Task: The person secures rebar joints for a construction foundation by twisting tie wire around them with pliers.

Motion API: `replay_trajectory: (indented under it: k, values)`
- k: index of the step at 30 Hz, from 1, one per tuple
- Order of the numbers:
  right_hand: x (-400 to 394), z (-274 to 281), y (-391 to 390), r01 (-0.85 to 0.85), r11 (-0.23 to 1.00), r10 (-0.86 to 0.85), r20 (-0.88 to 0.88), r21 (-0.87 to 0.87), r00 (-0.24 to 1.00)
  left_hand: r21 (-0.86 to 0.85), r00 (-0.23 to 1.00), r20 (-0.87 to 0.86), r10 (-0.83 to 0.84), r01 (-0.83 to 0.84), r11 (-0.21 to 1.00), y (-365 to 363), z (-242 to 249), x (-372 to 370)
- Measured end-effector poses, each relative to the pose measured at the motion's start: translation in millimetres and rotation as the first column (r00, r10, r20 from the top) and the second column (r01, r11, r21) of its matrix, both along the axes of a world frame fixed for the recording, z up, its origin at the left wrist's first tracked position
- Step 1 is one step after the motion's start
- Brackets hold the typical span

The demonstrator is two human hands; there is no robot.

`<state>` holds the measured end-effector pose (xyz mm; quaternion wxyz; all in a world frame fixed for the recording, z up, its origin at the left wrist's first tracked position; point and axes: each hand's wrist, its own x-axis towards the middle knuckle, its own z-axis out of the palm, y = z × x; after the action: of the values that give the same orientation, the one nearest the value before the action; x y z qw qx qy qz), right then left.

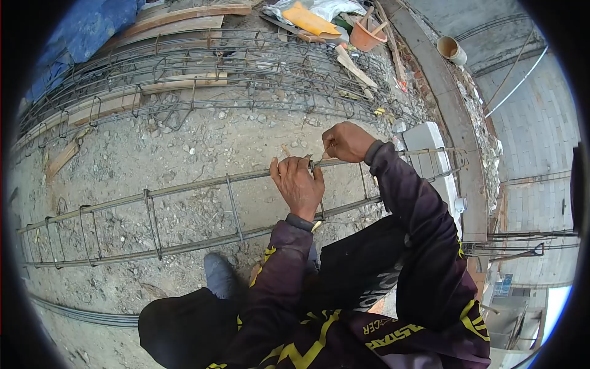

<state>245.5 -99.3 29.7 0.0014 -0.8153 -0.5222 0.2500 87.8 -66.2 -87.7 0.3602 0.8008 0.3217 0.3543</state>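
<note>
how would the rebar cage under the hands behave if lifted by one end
It may sag: the rebar cage is long and slender. Probably heavy for its slimness, since it looks like metal. Unlikely to roll, as its stirrups look angular.

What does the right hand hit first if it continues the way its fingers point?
Probably the left hand, just across from the right hand. Depth is unclear, so the rebar frame's far bar could come first.
</note>
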Motion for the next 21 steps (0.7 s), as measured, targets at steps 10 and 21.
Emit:
replay_trajectory:
  k: [10, 21]
  values:
    - [-3, -8, 8, -0.245, 0.957, 0.217, 0.176, 0.157, 0.96, -0.014, 0.997, 0.071, 0.036, -0.035, 0.999, 0, -2, 4]
    - [0, -10, 25, -0.434, 0.887, 0.424, 0.093, 0.16, 0.901, -0.075, 0.996, 0.073, 0.059, -0.053, 0.996, -1, -7, 10]
